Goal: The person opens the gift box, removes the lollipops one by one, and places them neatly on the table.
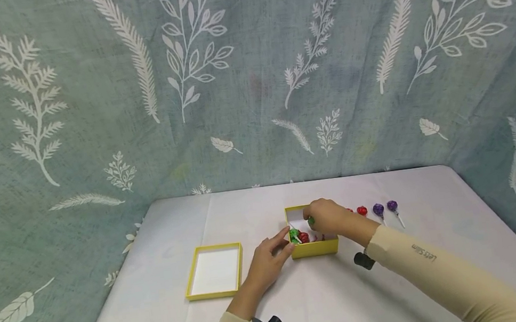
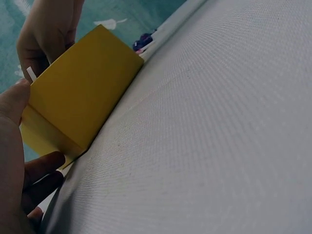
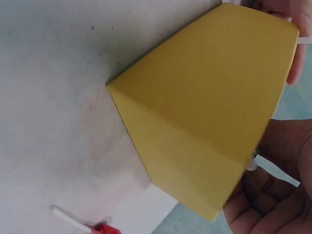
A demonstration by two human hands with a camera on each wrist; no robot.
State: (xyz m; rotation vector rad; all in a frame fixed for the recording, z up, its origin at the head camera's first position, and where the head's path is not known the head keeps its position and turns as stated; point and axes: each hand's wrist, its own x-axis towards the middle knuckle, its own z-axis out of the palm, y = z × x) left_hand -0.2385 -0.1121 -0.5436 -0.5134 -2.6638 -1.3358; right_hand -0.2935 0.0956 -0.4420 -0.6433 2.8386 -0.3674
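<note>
A yellow box with a white inside stands uncovered on the table. Inside it are a green lollipop and a red lollipop, among others partly hidden. My right hand reaches over the box and pinches another green lollipop, mostly covered by the fingers. At the box's left side, my left hand touches the rim and near corner with spread fingers and thumb. In the left wrist view a white stick pokes above the box edge.
Right of the box lie a red lollipop and two purple lollipops, with another red one partly behind the right hand. To the left rests a yellow-rimmed lid, white side up. A patterned cloth hangs behind the table.
</note>
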